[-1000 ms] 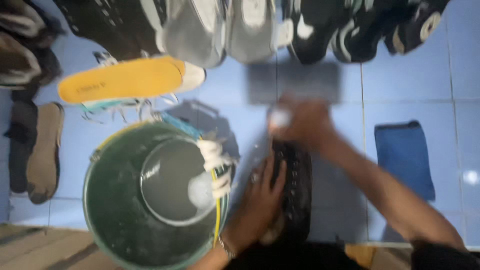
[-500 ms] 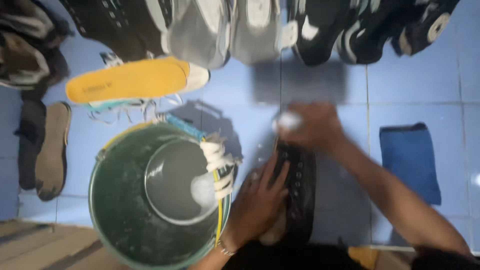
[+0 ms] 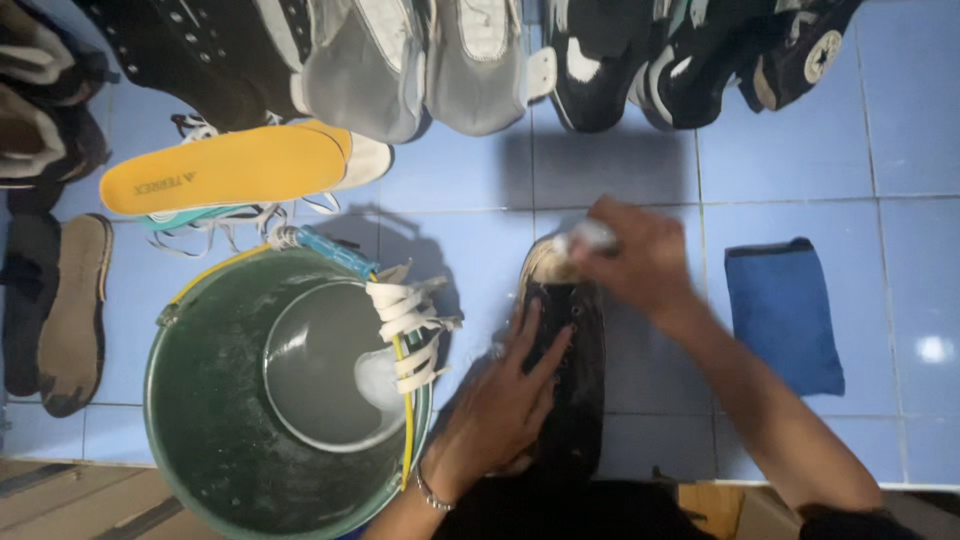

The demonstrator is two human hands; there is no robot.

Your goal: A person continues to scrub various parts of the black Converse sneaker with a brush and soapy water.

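A black lace-less sneaker [image 3: 583, 370] lies on the blue tiled floor, toe pointing away from me. My left hand [image 3: 508, 395] presses flat on its side and holds it steady. At the soapy pale toe cap, my right hand [image 3: 640, 258] is closed around a small whitish brush [image 3: 590, 237]. Just left of the shoe stands a green bucket [image 3: 200, 420] of water, with white laces [image 3: 405, 335] draped over its rim.
A folded blue cloth [image 3: 785, 315] lies to the right. A yellow insole [image 3: 225, 170] and loose laces lie beyond the bucket. Several shoes [image 3: 480, 60] line the far side, and dark insoles [image 3: 70, 310] lie at the left. A wooden edge runs along the bottom.
My right hand with the brush has shifted slightly forward over the toe of the shoe. My left hand stays on the shoe.
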